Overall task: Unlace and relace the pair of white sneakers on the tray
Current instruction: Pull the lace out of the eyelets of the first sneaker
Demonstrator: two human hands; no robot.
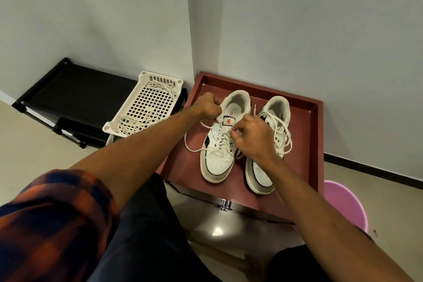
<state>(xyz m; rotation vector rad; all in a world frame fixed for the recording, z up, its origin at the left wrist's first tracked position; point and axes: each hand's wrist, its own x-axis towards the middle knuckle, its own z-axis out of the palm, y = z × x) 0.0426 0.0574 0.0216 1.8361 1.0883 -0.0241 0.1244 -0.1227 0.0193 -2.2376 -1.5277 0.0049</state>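
1. Straight to the dark red tray, centre-right of the frame. It holds both white sneakers side by side, toes pointing to the lower edge of the picture.
2. The sneaker nearer the middle is the one being worked. It's laced up the front, with its lace looping loose over the tray floor on the left.
3. The left hand is balled into a tight fist at the left edge of that sneaker's collar. It seems to grip the lace there, though the hold itself is hidden.
4. The right hand has its fingers curled in, pinching lace at the top eyelets just below the orange tongue label.
5. That hand and wrist cover the middle of the second sneaker to the right, whose lace lies in slack loops.
6. Left of the tray is a white perforated basket with loose white laces bunched inside.
7. Further left stands a black rack, and a pink tub peeks out at lower right.
8. A plaid sleeve fills the lower left corner.
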